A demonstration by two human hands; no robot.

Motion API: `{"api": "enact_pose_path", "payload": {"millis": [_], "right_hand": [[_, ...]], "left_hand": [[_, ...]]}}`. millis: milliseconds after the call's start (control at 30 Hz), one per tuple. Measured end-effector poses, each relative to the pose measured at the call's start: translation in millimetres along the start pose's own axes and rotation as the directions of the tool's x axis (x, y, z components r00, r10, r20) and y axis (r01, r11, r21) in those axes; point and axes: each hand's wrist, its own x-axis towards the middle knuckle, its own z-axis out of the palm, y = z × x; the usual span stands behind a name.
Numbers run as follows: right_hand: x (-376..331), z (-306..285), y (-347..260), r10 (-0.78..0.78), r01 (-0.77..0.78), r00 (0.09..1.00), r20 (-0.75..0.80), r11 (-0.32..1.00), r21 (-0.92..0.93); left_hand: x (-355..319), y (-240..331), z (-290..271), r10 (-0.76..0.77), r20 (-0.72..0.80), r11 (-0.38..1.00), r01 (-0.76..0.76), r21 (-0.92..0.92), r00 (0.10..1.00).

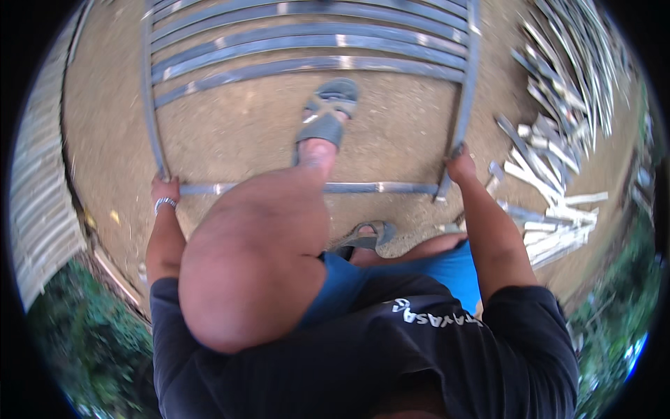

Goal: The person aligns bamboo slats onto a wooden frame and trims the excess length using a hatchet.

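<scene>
A slatted frame of grey split bamboo (307, 66) stretches away in front of me, with two long side rails joined by several cross slats. My left hand (165, 188) is closed round the near end of its left rail and wears a banded bracelet. On the opposite side my right hand (460, 166) grips the right rail near its end. One slat (380, 188) crosses between the rails close to me. My sandalled foot (321, 133) is inside the wide gap beyond that slat, my knee raised toward me. My other sandalled foot (366, 237) is on the near side of it.
Bare brown dirt (216, 136) lies under the frame. Cut bamboo pieces (551, 167) are scattered at the right, beside a bundle of long thin strips (583, 63). A corrugated sheet (45, 167) edges the left side. Green plants (91, 335) grow at the lower left.
</scene>
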Motion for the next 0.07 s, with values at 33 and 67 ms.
{"api": "enact_pose_path", "payload": {"millis": [33, 67], "right_hand": [[-6.1, 2.7, -5.3, -0.007, 0.004, 0.999, 0.033, 0.996, 0.084], [-11.7, 1.5, 0.1, 0.036, -0.045, 0.995, 0.094, 0.994, 0.101]], "left_hand": [[7.9, -5.7, 0.5, 0.005, -0.073, 0.998, 0.000, 0.068, 0.997], [17.6, 19.4, 1.7, 0.060, -0.063, 0.995, -0.054, 0.089, 0.996]]}}
